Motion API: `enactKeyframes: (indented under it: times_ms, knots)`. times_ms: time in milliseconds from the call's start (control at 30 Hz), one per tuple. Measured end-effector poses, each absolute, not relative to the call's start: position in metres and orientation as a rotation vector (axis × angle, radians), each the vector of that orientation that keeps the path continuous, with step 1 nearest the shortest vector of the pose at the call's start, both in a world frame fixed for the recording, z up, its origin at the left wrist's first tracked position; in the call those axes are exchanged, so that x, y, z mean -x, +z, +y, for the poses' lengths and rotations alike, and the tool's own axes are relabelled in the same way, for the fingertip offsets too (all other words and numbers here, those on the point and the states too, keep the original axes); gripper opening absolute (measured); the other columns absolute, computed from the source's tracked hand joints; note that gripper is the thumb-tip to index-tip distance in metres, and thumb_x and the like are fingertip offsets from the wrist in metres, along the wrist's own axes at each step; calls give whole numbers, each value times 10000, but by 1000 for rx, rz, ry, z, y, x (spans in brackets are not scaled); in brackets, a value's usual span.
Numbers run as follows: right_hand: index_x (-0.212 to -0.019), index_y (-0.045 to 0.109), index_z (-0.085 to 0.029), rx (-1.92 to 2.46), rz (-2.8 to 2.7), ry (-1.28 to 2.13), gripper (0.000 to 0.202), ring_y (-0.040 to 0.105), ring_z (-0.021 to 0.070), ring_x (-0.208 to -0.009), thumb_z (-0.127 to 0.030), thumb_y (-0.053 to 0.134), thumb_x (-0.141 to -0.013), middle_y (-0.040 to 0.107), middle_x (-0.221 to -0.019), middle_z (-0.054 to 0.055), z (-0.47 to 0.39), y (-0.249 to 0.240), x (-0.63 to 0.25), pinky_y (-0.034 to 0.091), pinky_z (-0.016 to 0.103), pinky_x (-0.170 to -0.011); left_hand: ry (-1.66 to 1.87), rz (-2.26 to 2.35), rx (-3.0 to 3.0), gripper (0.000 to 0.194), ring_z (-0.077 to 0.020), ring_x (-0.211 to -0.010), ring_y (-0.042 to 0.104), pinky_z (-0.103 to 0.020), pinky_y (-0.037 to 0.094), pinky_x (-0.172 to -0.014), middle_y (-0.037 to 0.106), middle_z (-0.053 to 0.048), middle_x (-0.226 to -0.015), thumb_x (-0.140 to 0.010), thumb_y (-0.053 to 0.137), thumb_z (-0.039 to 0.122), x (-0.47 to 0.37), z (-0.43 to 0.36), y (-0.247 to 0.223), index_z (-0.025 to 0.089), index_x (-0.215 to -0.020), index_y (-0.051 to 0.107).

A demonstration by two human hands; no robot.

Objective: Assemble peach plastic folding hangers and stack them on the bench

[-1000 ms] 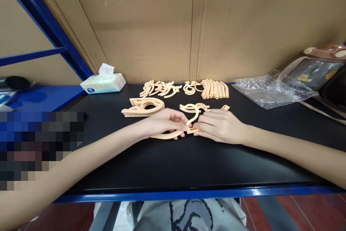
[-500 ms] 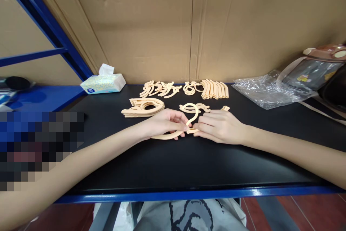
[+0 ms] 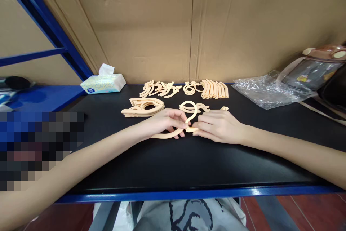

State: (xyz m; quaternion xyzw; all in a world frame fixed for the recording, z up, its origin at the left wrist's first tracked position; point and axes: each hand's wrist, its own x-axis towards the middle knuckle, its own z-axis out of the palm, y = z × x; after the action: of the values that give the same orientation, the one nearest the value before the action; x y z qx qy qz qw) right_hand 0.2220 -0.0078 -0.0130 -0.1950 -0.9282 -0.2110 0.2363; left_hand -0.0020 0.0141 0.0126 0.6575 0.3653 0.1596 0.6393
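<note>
Left end of black tabletop (image 3: 162,166), at back: tissue pack (image 3: 102,83), one sheet poking up. Right of that, nearer the front: stack of cream hanger pieces (image 3: 143,108), lying flat, curved profiles nested, look matched and neatly layered. Behind, close to cardboard (image 3: 148,25): loose curved parts (image 3: 159,89), overlapping, lying at mixed angles. Mid-table, near front of the stack: left hand (image 3: 167,120), fingers pinched on base of cream hook (image 3: 196,111), with long curved arm (image 3: 166,136) running out left under the palm. Hook upright-ish, open loop, smooth, glossy, no visible damage. Can't tell if moulded as one with the arm. Right beside left fingertips: end of short piece (image 3: 192,130), gripped by right hand (image 3: 218,126), knuckles up, rest hidden under fingers. Ends meet or nearly meet at centre; can't confirm joined. So looks part-assembled in hand, with plenty of loose stock at the back. Behind the hook: flat wavy pieces (image 3: 202,107), partly overlapped in view. Further back: small cluster of hooks (image 3: 189,88), then tidy row of hanger arms (image 3: 214,89), parallel, ends aligned. Right end: crumpled clear plastic bag (image 3: 266,90), then clear bottle (image 3: 313,74) with brown lid and strap.
</note>
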Motion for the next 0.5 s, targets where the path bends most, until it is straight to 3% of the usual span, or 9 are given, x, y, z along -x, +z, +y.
enactKeyframes:
  times_ms: [500]
  knots:
    - [-876, 669, -165, 572, -2551, -595, 336, 506, 103, -554, -335, 397, -976, 589, -651, -7, -9, -14, -222, 347, 246, -545, 430, 943, -1423, 142, -161, -663, 653, -247, 526, -585, 641, -27, -705, -682, 689, 229, -3, 9, 15, 131, -717, 592]
